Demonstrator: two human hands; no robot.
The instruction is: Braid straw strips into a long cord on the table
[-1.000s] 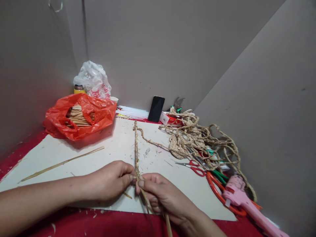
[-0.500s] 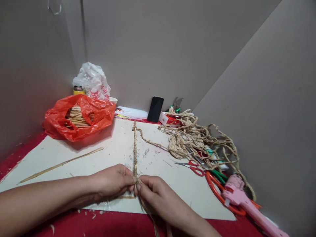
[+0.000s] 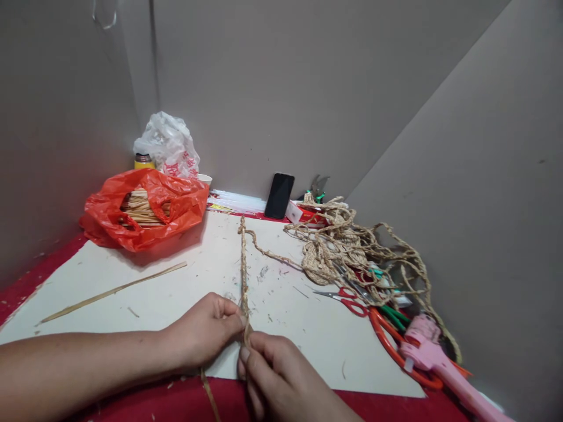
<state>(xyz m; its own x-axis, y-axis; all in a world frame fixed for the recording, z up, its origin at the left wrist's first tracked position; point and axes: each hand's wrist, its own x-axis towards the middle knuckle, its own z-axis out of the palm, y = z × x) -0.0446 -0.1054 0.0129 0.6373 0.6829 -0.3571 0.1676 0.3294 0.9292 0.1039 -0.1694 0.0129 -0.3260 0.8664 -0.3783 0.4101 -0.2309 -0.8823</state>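
Two bare hands at a braided cord of plant fibre. The braided cord (image 3: 243, 264) lies lengthwise on a white board (image 3: 153, 293) over the red-covered surface (image 3: 246, 398), its near end between the hands. The left hand (image 3: 204, 329) has its grip pinched, thumb to forefinger, at the side of the cord; the right hand (image 3: 279, 372) pinches the fibre strands (image 3: 248, 335) just nearer the wearer. Whether all strands are caught is hidden by the fingers.

Likely faults: should the left pinch slacken, the last turns could loosen; uneven pull between the hands could leave the cord lumpy or skewed. A loose strand (image 3: 209, 392) hangs below the left hand past the board's edge and might snag or be missed. Dry fibre could split if bent sharply. At the far end, a thinner cord (image 3: 272, 254) runs rightward to the tangled cord pile (image 3: 323, 258); a hard tug might drag that heap, with the red-handled scissors (image 3: 352, 302) lying just beside it.
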